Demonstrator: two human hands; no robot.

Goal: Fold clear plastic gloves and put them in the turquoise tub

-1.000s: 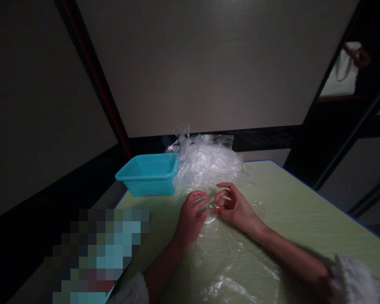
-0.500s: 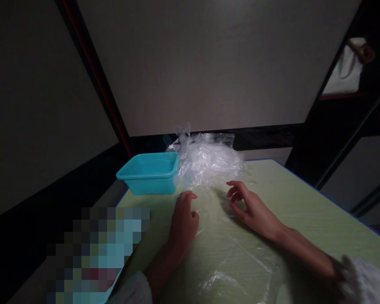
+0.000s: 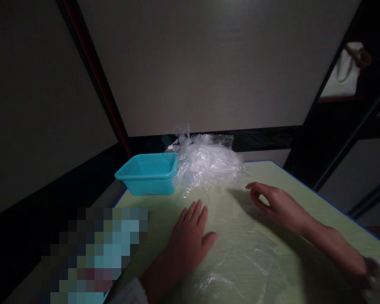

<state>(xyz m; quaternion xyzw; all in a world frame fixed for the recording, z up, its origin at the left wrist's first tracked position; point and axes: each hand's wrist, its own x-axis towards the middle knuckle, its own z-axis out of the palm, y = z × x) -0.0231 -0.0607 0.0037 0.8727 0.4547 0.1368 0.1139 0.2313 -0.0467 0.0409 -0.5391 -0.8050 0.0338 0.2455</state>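
My left hand (image 3: pixel 191 236) lies flat and spread on a clear plastic sheet or bag (image 3: pixel 240 261) that covers the near middle of the table. Raised a little above the table, my right hand (image 3: pixel 277 202) is to the right, its thumb and fingers curved toward each other in a ring; whether something thin is between the tips I cannot make out. Beyond both hands sits a crumpled heap of clear plastic bags (image 3: pixel 209 158). Touching the heap on its left is a turquoise plastic basin (image 3: pixel 150 185).
The pale green table (image 3: pixel 304 198) has a blue edge. A pixelated patch (image 3: pixel 107 249) hides the area at the lower left. Behind the table stand grey panels (image 3: pixel 209 63) with dark frames. A white bag (image 3: pixel 343 78) rests on a shelf at the upper right.
My left hand has come nearer and spread out flat. My right hand has moved to the right, its fingers now closer to the thumb.
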